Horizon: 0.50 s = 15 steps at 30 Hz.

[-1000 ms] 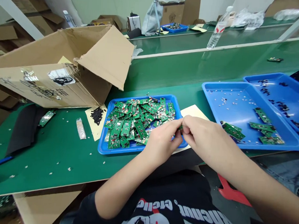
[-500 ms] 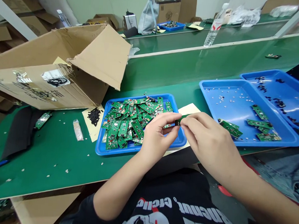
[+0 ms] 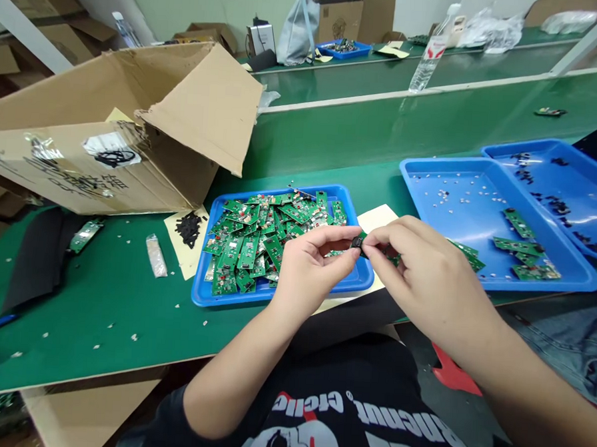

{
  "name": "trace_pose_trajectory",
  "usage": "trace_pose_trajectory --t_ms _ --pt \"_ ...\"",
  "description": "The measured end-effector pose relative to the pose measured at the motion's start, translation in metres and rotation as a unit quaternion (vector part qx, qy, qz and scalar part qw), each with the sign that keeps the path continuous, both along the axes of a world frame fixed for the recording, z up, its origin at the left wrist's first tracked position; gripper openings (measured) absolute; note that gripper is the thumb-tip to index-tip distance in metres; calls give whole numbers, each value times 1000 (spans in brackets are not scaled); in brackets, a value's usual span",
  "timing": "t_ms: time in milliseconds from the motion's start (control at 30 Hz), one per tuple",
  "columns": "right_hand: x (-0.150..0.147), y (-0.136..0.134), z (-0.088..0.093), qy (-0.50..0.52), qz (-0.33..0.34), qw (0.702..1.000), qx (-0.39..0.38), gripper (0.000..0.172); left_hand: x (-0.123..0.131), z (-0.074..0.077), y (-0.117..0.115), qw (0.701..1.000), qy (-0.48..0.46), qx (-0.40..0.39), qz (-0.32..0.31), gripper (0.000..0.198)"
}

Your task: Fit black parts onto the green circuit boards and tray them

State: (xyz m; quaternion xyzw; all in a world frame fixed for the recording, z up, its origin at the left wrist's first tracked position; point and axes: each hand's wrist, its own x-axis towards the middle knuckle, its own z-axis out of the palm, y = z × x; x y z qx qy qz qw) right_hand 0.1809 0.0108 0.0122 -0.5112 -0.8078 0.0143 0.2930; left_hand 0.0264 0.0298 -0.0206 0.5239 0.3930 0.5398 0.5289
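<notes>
In the head view, my left hand [image 3: 312, 263] pinches a small black component [image 3: 357, 242] between thumb and index finger. Against the other side of that part press the fingertips of my right hand [image 3: 421, 270]. A green sliver of circuit board [image 3: 395, 259] shows under the right fingers, which hide most of it. Both hands are over the right edge of a blue tray [image 3: 234, 301]. Heaped in this tray are many green circuit boards [image 3: 248, 249] with small parts on them.
To the right, a blue tray [image 3: 459, 218] holds several boards and white bits; another tray [image 3: 590, 199] behind it holds black parts. A cardboard box [image 3: 184, 104] stands back left. Black pieces [image 3: 189, 229] lie on paper beside a small clear bag [image 3: 156, 256].
The board between my hands has turned: its green face showed above the right fingers and now shows beneath them. The black component's end now faces the camera more.
</notes>
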Motion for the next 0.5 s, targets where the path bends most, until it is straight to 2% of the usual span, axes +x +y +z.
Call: trace_pose_trajectory --t_ms 267,400,500 --pt "-3 3 -3 39 -5 999 -31 10 5 0 0 992 75 87 45 18" --pt "-2 10 -9 17 -66 998 -2 9 7 -1 1 987 113 106 49 17" --pt "11 16 -4 38 -114 993 17 8 8 -1 2 987 131 90 17 19"
